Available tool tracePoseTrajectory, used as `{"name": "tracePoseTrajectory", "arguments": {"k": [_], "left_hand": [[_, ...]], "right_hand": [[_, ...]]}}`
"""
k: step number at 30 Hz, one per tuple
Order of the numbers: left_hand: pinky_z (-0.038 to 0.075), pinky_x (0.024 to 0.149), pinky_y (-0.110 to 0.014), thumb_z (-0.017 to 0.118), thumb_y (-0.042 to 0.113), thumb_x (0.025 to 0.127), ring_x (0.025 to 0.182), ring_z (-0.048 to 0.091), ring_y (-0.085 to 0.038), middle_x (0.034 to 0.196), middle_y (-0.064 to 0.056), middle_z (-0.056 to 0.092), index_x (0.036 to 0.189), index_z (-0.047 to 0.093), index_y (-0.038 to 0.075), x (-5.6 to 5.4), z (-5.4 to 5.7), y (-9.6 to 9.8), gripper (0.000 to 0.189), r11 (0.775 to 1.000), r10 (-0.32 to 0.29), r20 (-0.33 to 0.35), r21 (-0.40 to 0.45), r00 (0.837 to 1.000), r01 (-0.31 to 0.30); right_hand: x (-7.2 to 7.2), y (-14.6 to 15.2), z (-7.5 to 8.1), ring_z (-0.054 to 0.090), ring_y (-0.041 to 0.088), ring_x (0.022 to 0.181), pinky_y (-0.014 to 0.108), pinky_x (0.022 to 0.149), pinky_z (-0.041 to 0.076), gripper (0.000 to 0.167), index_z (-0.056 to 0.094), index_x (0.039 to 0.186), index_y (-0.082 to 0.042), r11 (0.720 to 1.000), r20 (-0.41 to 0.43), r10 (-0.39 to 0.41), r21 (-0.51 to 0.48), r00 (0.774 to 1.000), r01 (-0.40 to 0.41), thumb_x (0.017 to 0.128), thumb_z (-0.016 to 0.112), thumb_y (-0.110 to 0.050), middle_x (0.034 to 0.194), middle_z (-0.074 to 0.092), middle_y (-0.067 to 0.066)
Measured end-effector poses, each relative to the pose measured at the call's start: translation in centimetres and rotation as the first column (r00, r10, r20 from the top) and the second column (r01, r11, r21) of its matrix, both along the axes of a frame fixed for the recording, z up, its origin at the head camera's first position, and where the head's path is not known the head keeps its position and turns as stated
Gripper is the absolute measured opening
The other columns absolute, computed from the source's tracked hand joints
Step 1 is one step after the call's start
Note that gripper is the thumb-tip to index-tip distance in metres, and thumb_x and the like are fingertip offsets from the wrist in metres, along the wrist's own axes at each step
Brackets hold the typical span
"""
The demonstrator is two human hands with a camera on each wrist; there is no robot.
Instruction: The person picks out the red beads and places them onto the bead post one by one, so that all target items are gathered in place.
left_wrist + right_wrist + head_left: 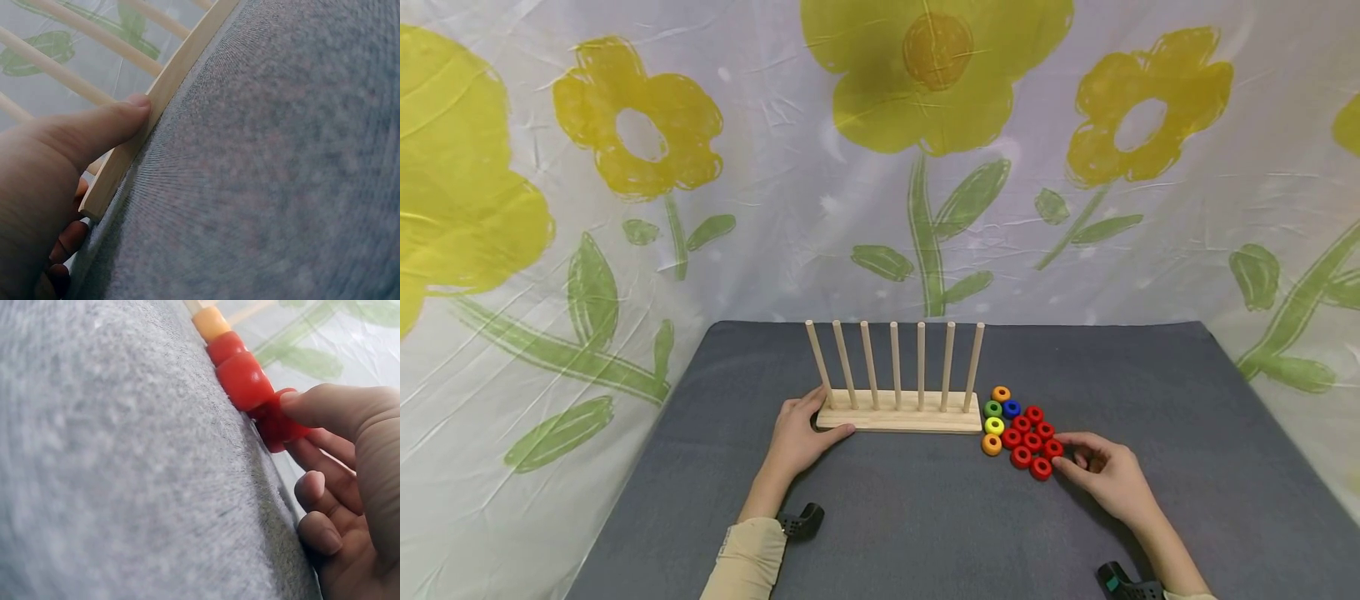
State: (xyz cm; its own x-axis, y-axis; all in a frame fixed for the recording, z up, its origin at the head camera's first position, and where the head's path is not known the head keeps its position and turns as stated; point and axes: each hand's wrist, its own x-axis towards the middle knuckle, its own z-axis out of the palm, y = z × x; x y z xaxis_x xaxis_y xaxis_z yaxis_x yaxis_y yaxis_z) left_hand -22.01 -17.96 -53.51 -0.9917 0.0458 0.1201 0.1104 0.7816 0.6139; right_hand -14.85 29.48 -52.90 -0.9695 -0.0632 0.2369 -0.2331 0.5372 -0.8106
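At the left end of a wooden peg rack (898, 422) with several upright pegs, my left hand (797, 435) grips the base. Its thumb lies along the front edge, as the left wrist view shows, and the other fingers go round the end, partly hidden. To the right of the rack lies a cluster of coloured rings. My right hand (1108, 477) pinches a red ring (1052, 449) at the cluster's right edge between thumb and forefinger. In the right wrist view this red ring (284, 422) sits behind the thumb tip, and the remaining fingers are loosely curled.
Several more red rings (1021, 456) lie close together. Beside the rack's right end are orange (992, 444), yellow (994, 426), green (993, 409) and blue (1012, 408) rings. A grey cloth (917, 517) covers the table; a flowered curtain (775, 167) hangs behind.
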Motion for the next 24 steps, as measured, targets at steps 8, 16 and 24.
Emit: {"name": "tracePoseTrajectory", "arguments": {"k": [8,16,24], "left_hand": [[0.042,0.110,-0.065,0.085,0.051,0.088,0.138,0.046,-0.042,0.163,-0.016,0.049,0.160,0.048,0.007,0.0,-0.2,-0.1,0.092,1.000,-0.017,-0.005,-0.001,1.000,0.017],[0.042,0.109,-0.065,0.086,0.050,0.088,0.137,0.047,-0.043,0.162,-0.016,0.049,0.159,0.049,0.007,0.2,-0.5,-0.1,0.091,1.000,-0.021,-0.007,-0.014,1.000,0.021],[0.041,0.109,-0.065,0.086,0.050,0.087,0.136,0.047,-0.041,0.163,-0.016,0.049,0.160,0.048,0.008,0.0,-0.2,-0.2,0.092,1.000,-0.015,-0.008,0.009,1.000,0.015]], "right_hand": [[0.2,-0.2,0.1,0.044,0.006,0.058,0.028,0.050,0.039,0.028,0.077,0.117,-0.007,1.000,-0.033,-0.018,-0.013,0.999,0.018,0.090,0.085,-0.006,0.074,0.052,-0.003],[0.6,-0.8,0.8,0.045,0.006,0.060,0.027,0.047,0.037,0.027,0.078,0.115,-0.009,0.998,-0.038,-0.065,-0.022,0.997,0.064,0.090,0.086,-0.008,0.075,0.055,-0.003],[0.0,-1.2,1.3,0.044,0.006,0.059,0.026,0.046,0.036,0.026,0.079,0.115,-0.010,0.997,-0.070,-0.076,-0.013,0.995,0.075,0.090,0.086,-0.007,0.076,0.056,-0.001]]}}
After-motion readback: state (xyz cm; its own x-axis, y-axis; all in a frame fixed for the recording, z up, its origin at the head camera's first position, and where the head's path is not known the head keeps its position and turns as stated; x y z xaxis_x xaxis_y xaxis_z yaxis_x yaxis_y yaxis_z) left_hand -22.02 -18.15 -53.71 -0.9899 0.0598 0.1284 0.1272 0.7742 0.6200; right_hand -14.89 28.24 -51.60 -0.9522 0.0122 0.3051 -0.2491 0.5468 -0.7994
